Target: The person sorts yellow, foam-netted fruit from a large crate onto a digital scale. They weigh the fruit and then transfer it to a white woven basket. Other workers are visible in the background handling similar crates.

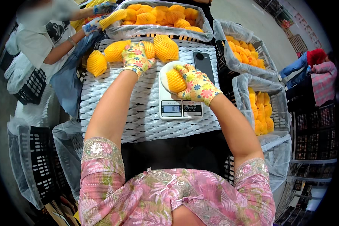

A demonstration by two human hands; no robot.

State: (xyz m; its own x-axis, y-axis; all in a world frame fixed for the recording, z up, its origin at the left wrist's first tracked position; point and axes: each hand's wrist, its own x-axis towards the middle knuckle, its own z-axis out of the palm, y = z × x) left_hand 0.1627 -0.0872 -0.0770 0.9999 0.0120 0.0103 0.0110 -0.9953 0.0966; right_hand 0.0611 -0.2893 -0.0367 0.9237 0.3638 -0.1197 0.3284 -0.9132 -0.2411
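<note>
My right hand (197,84), in a yellow flower-print glove, grips a fruit in a yellow foam net (175,81) on the round plate of a white digital kitchen scale (165,97). Digits show on its lit display. My left hand (136,56), gloved alike, lies over a row of netted fruits at the far side of the foam-padded table (110,113). Its fingertips are partly hidden, so I cannot tell whether it grips one. Beside it are a left netted fruit (115,51), a larger right one (166,48) and another (97,63) at the left edge.
A dark phone (204,63) lies right of the scale. A plastic-lined crate of netted fruits (158,30) stands beyond the table, with more lined crates (268,67) at right. At upper left, a gloved co-worker (56,42) holds a yellow foam net (113,19). Lined crates (25,158) stand lower left.
</note>
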